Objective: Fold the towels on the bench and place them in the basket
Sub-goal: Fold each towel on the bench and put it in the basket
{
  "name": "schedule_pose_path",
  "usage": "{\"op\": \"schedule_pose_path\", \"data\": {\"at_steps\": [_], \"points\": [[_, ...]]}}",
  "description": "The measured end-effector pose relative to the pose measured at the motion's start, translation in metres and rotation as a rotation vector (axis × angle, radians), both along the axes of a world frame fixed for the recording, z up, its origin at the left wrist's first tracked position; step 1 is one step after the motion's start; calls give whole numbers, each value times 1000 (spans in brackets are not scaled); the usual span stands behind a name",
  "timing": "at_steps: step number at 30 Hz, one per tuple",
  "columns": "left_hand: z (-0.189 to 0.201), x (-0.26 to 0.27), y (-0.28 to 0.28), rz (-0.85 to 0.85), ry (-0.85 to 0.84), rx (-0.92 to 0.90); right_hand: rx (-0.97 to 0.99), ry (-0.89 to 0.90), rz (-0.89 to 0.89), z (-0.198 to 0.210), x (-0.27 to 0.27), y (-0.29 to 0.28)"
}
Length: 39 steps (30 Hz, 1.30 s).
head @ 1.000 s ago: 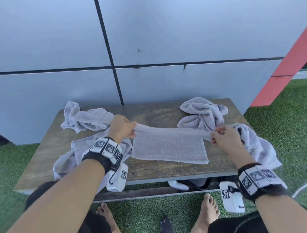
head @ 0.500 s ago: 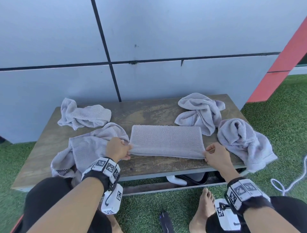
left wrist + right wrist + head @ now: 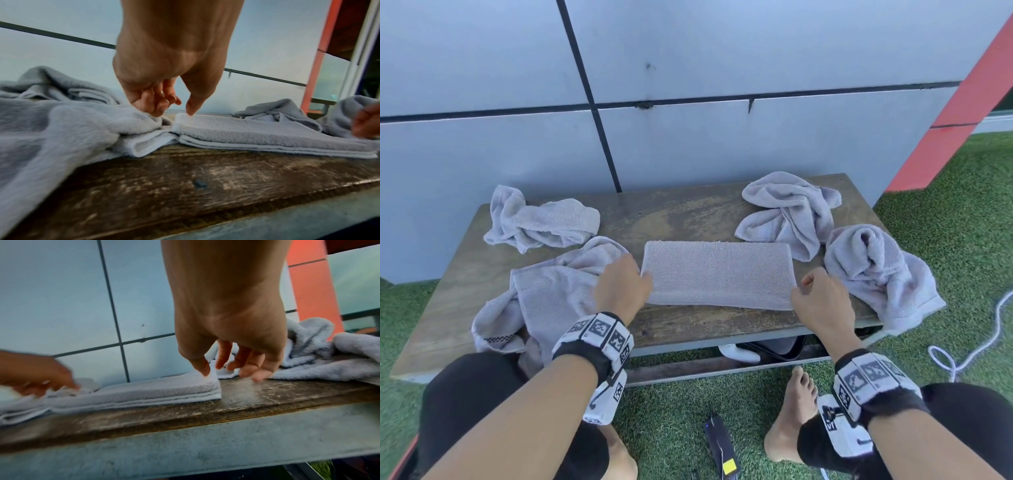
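A grey towel (image 3: 719,274) lies folded in a flat rectangle with several layers on the wooden bench (image 3: 688,212), near its front edge. My left hand (image 3: 626,284) is at the towel's left end. In the left wrist view its thumb tip touches the top of the folded towel (image 3: 267,131) while the fingers (image 3: 160,100) hang loosely curled and hold nothing. My right hand (image 3: 818,298) is at the right end. The right wrist view shows its thumb resting on the towel's corner (image 3: 144,391) and its fingers (image 3: 246,363) relaxed above the bench (image 3: 267,391).
Unfolded grey towels lie around: one crumpled at the back left (image 3: 541,222), one spread at the front left (image 3: 544,298), one at the back right (image 3: 787,209), one hanging over the right edge (image 3: 876,270). A dark object (image 3: 767,346) sits under the bench. A white cord (image 3: 979,342) lies on the grass.
Both hands brought the stretched towel down and toward me, laid it folded on the bench, and let go of its near corners. They now rest at its two ends.
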<state>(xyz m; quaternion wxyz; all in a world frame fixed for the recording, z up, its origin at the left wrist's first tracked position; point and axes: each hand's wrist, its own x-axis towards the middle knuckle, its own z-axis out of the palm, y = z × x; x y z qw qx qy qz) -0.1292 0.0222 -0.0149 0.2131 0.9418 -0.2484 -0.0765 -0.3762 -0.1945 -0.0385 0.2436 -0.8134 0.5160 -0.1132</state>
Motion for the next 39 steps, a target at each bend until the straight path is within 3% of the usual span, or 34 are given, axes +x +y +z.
{"op": "schedule_pose_path", "data": {"at_steps": [4,9,12,16,39], "points": [[-9,-15,-44,-281,-156,-23,-184,-31,233,3,42,20],[-33,-32,-103,-508,-176,-13,-215,12,470,-12,115,30],[-61,-31,-103,-498,-167,143,-187,145,517,-36,122,30],[-83,-28,-92,-503,-248,151,-213,193,515,-53,116,28],[-85,-7,-67,-396,-193,110,-211,235,433,-52,108,21]]}}
